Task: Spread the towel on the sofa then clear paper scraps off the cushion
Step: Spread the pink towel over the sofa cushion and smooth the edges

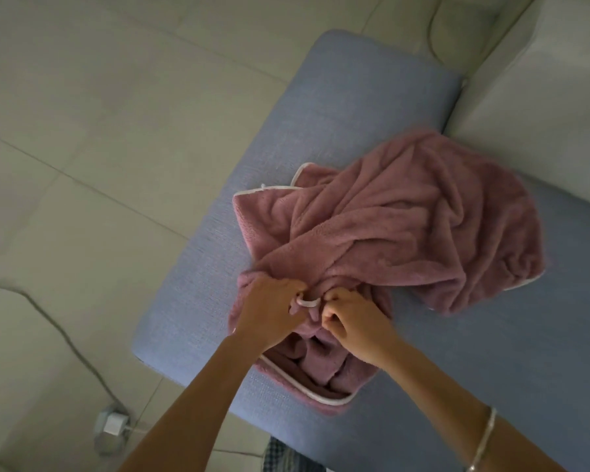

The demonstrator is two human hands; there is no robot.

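My left hand (269, 311) and right hand (355, 321) are both clenched on the pink towel (406, 226), knuckles nearly touching. They grip its near edge, where a short white loop (307, 303) of the trim shows between them. The towel lies crumpled in folds across the middle of the blue cushion (338, 114), with one white-edged corner hanging at the cushion's near edge under my wrists. Its far side bunches toward the off-white sofa back (542, 114) to the right of the cushion. A silver bracelet (484, 441) sits on my right wrist. Left of the cushion, a cable (65, 335) runs over the tiled floor (82, 131) to a white plug (111, 425).
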